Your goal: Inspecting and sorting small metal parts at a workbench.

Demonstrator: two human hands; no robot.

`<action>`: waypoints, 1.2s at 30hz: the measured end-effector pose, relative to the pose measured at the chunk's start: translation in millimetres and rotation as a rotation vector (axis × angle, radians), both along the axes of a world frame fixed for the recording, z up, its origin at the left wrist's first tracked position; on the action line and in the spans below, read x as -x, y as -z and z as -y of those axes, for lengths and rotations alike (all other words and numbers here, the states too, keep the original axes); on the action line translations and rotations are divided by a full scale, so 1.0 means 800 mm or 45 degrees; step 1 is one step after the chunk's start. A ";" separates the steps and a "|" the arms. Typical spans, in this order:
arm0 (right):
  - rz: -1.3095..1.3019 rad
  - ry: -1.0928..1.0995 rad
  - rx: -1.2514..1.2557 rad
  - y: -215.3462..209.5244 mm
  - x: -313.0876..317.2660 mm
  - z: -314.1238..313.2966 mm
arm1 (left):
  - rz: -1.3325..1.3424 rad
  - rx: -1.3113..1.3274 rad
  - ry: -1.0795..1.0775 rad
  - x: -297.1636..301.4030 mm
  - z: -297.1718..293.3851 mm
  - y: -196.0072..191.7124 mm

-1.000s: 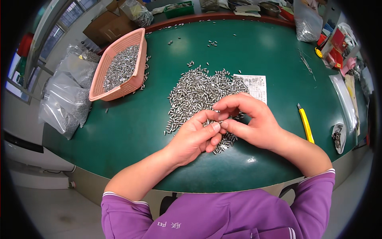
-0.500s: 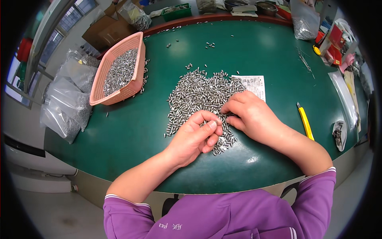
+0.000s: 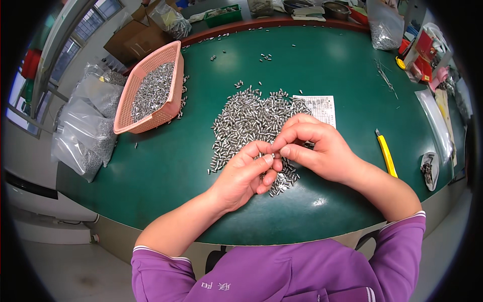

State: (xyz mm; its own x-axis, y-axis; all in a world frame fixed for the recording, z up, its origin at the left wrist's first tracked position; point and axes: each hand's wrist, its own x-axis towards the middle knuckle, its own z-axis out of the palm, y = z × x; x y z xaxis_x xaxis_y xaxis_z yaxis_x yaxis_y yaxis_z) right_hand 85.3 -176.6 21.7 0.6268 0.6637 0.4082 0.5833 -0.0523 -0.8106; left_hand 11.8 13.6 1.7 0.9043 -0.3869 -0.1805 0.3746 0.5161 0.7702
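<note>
A broad pile of small metal cylinders (image 3: 246,118) is spread on the green tabletop (image 3: 201,211). Over the pile's near part, my left hand (image 3: 247,173) is closed, thumb against the curled fingers, with a tiny silvery bit showing at the thumb tip. My right hand (image 3: 317,148) pinches with thumb and forefinger right beside the left fingertips. What lies between the right fingertips is too small to make out. Under the pile's right edge sits a printed paper sheet (image 3: 324,108), partly covered by the metal pieces.
At the left, a pink plastic basket (image 3: 173,95) holds more metal pieces, beside filled clear bags (image 3: 80,136). To the right lie a yellow utility knife (image 3: 386,156), a small white dish (image 3: 427,181) and flat plastic bags (image 3: 435,123). Loose pieces (image 3: 265,58) dot the far tabletop.
My right hand has lifted off the pile and moved left, so its fingertips now meet those of my left hand. My left hand has stayed nearly in place.
</note>
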 end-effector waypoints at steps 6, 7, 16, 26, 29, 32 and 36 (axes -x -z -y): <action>-0.641 -0.048 -0.100 -0.002 0.007 -0.002 | 0.009 0.057 0.011 0.001 -0.002 0.004; -0.680 -0.059 -0.080 -0.005 0.007 -0.001 | 0.011 0.069 0.008 0.001 -0.003 0.005; -0.513 -0.225 -0.179 0.013 0.005 -0.002 | -0.071 -0.013 0.017 0.003 0.004 -0.004; -0.146 0.043 -0.084 0.002 0.010 -0.003 | 0.022 0.091 0.003 0.001 -0.002 0.007; 0.266 0.043 -0.135 0.002 0.002 -0.001 | 0.039 0.100 -0.004 0.001 0.000 0.005; 0.576 0.062 -0.116 0.000 0.003 0.000 | 0.037 0.100 -0.028 0.002 -0.001 0.005; 0.660 0.074 0.004 0.000 0.005 0.001 | 0.052 0.118 -0.013 0.001 -0.003 0.005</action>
State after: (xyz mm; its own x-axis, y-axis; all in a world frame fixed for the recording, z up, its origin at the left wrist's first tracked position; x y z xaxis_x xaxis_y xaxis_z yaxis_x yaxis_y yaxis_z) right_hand 81.5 -177.4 21.7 0.3786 0.6358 0.6726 0.9041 -0.0984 -0.4158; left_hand 10.7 15.7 -2.6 0.9140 -0.3912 -0.1072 0.3383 0.5896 0.7335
